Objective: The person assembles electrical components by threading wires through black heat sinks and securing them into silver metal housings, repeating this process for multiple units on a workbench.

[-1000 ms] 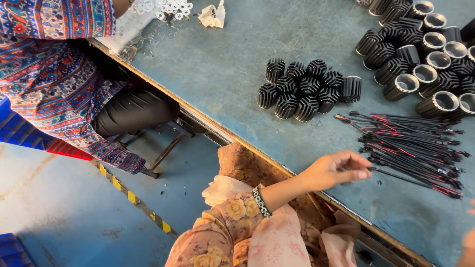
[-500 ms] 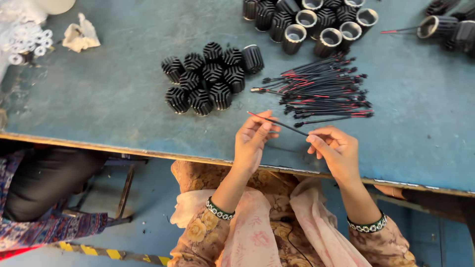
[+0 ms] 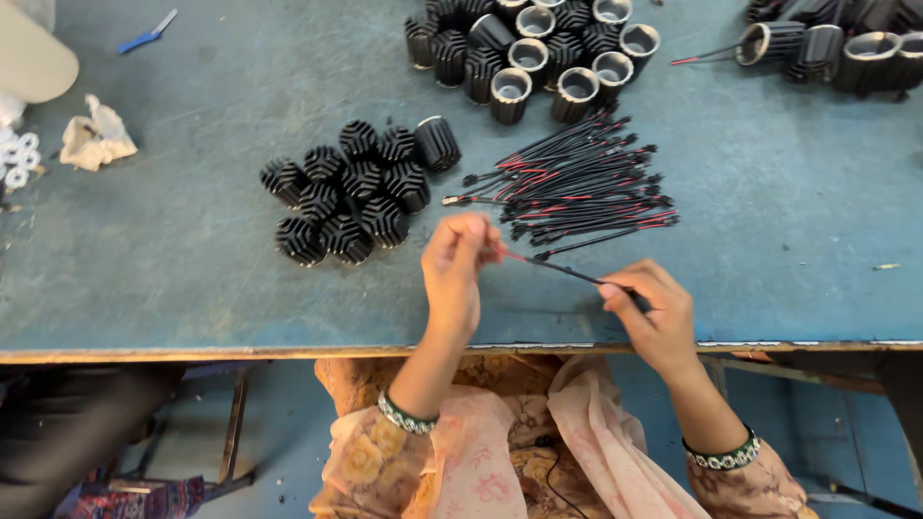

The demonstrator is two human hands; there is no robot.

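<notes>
Item: thin black-and-red wire (image 3: 562, 270), held taut between two hands above the near edge of the blue counter (image 3: 192, 279).

Left hand (image 3: 460, 269): grip closed on the wire's left end, fingertips pinched together around it, palm turned downward.

Right hand (image 3: 649, 308): grip closed on the wire's right end, thumb and forefinger pinched over it, the other fingers curled under.

Position of wire: runs at a slight slope from the left grip down to the right grip, raised just clear of the counter; whether it touches the surface cannot be told.

Just beyond both grips: loose bundle of black-and-red wires (image 3: 577, 187) lying fanned on the counter, their ends close to the held wire.

Beyond and left of the left grip: cluster of black finned cylinders (image 3: 351, 192), standing close together, one lying on its side.

Farther beyond the bundle: group of black finned housings with open grey mouths (image 3: 538, 48).

Beyond and right of the right grip: a further row of such housings (image 3: 846, 38), lying on their sides.

Far left of the left grip: crumpled pale paper scrap (image 3: 94, 139), small white rings (image 3: 17, 154).

Wrists: beaded bracelets (image 3: 406, 415).
</notes>
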